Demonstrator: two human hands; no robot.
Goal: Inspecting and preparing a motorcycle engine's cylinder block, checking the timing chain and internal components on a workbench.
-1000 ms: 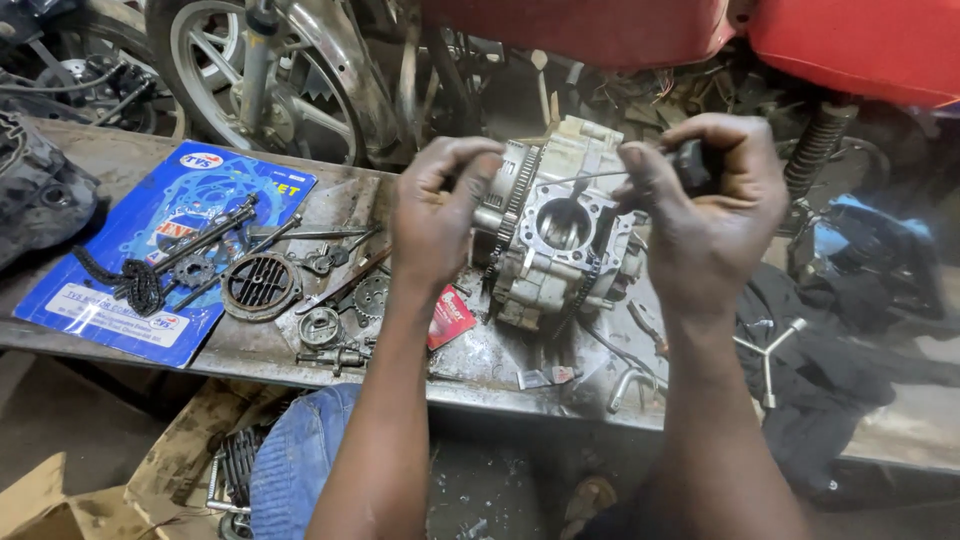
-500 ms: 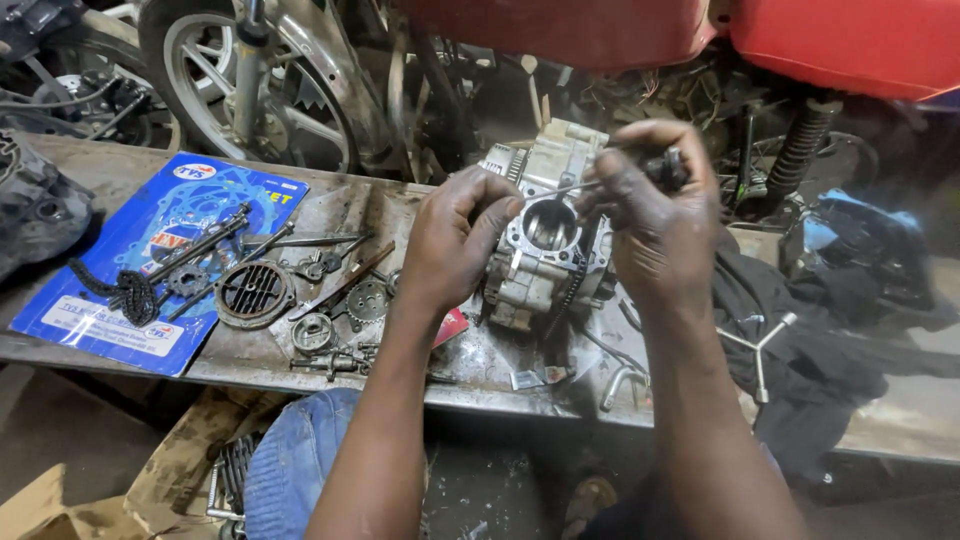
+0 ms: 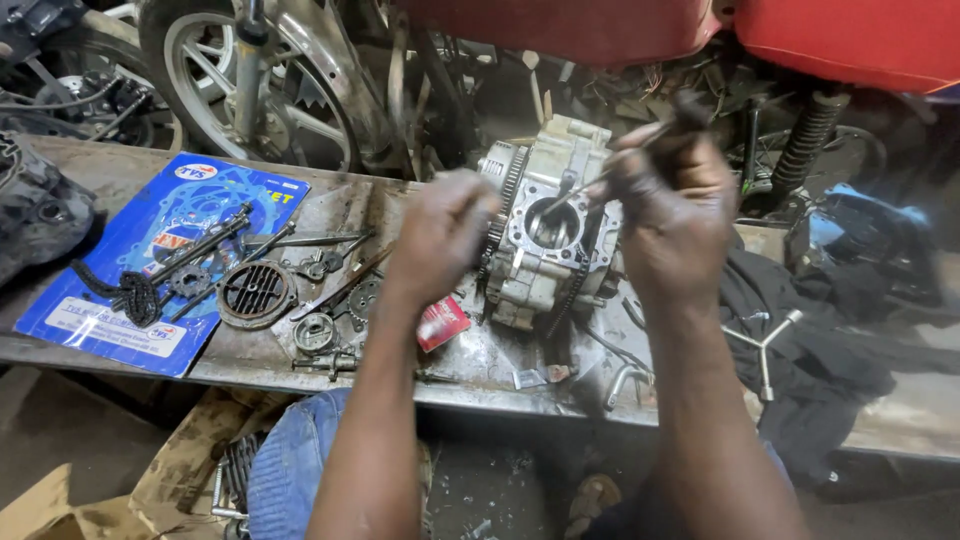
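The left hand (image 3: 440,235) is curled, fingers pressed on the side of the grey metal engine block (image 3: 545,225); I cannot tell if it grips. The right hand (image 3: 675,215) is closed around a thin metal rod (image 3: 590,185) poking into the block's round hole. The block sits on a dirty metal bench (image 3: 480,360). At nine o'clock lies a blue flat packet (image 3: 165,255) with a black chain (image 3: 125,292). Far behind, at twelve o'clock, stands a red motorbike (image 3: 600,25).

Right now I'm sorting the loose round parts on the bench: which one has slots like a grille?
The round slotted cover, beside the blue packet; the smaller gears nearby have teeth, not slots.
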